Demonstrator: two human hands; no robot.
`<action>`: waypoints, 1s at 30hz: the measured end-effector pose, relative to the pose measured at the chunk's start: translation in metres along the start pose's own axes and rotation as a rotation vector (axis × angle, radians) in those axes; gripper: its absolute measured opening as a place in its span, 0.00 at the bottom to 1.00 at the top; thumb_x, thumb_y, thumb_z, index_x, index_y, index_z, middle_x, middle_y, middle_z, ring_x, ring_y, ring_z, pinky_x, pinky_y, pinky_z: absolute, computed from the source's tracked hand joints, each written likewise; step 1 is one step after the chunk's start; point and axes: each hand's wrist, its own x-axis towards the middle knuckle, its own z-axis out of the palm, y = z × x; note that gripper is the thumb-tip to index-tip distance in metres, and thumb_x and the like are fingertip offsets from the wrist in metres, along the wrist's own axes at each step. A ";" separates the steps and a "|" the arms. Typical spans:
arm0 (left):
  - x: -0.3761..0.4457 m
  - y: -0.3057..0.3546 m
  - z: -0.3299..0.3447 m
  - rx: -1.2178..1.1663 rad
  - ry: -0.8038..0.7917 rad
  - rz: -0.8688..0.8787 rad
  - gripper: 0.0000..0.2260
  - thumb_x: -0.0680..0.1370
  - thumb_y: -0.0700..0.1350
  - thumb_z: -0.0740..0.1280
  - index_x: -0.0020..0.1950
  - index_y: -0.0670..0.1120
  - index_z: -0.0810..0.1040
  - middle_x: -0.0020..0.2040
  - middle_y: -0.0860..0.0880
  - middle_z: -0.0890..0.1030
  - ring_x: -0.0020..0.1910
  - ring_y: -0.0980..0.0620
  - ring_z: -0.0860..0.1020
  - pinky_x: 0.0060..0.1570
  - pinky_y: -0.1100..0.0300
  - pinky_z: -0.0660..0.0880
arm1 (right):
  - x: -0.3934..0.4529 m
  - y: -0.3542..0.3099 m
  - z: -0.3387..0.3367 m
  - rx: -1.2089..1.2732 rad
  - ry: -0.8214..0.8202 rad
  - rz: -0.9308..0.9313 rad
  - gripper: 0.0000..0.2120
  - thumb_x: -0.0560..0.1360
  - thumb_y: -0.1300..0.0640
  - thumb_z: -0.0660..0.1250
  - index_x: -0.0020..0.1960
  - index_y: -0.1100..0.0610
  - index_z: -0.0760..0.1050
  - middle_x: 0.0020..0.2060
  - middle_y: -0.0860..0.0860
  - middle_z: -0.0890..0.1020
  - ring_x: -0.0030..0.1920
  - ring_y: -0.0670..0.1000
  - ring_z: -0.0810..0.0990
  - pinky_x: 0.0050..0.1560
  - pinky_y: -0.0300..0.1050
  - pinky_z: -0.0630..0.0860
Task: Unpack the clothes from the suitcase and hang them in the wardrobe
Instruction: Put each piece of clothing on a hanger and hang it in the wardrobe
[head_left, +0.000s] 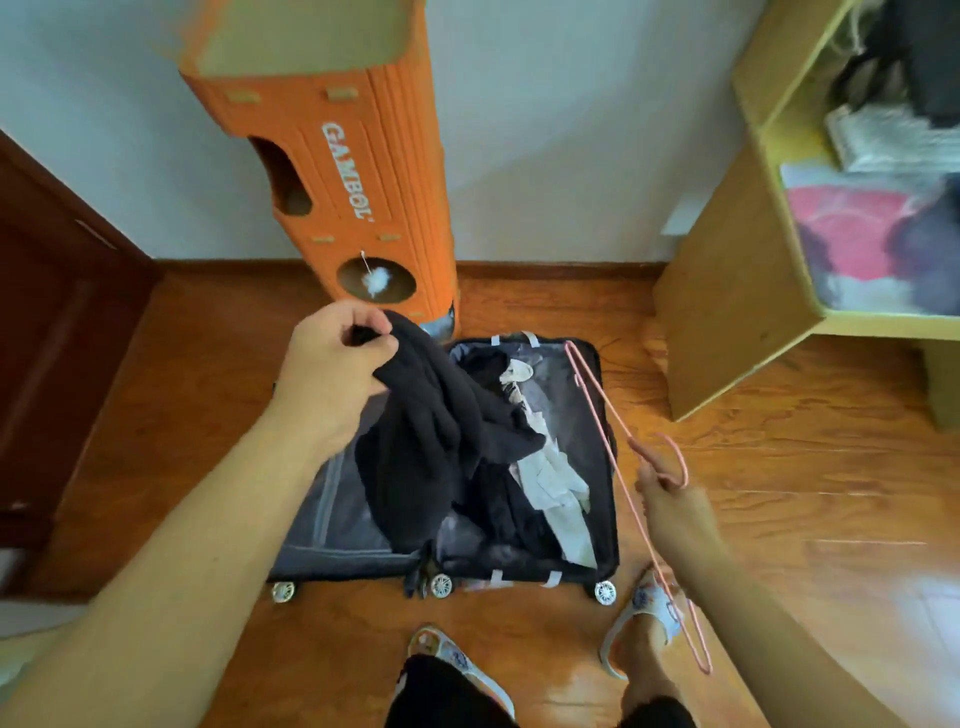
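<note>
Above the open dark fabric suitcase (605, 415) lying flat on the wooden floor (779, 519), the left hand (332, 364) has its fingers (363, 325) curled tight round a bunched black knitted garment (431, 431), lifted so that its lower part hangs down into the case. The right hand (670, 493), off the suitcase's right edge, pinches a thin pink wire hanger (613, 441) just below its hook, the frame slanting over the case's far right corner. The work looks to be at an early stage: more dark clothes and a crumpled white garment (550, 483) remain in the right half of the case. The black piece has yet to go on the hanger, and the yellow wooden wardrobe (727, 270) stands by the floor's far right edge, already stacked with folded items.
</note>
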 end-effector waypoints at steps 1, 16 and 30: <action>-0.012 0.030 -0.002 -0.054 -0.022 -0.002 0.16 0.79 0.29 0.65 0.40 0.49 0.77 0.49 0.43 0.81 0.52 0.44 0.82 0.49 0.45 0.82 | -0.017 -0.024 -0.004 -0.008 -0.027 -0.050 0.13 0.83 0.57 0.61 0.61 0.44 0.79 0.49 0.40 0.79 0.29 0.42 0.73 0.30 0.37 0.68; -0.153 0.214 -0.059 0.628 0.062 0.275 0.18 0.79 0.30 0.60 0.43 0.49 0.82 0.46 0.48 0.80 0.44 0.49 0.76 0.41 0.64 0.71 | -0.091 -0.265 -0.037 -0.323 -0.417 -0.708 0.08 0.78 0.57 0.69 0.40 0.50 0.76 0.29 0.45 0.73 0.35 0.49 0.72 0.35 0.41 0.67; -0.182 0.113 -0.035 0.988 0.486 0.254 0.24 0.79 0.58 0.69 0.70 0.49 0.71 0.66 0.50 0.69 0.53 0.44 0.79 0.49 0.47 0.78 | -0.127 -0.375 -0.107 -0.196 -0.425 -0.842 0.10 0.81 0.57 0.59 0.41 0.57 0.70 0.36 0.52 0.69 0.36 0.50 0.66 0.42 0.47 0.65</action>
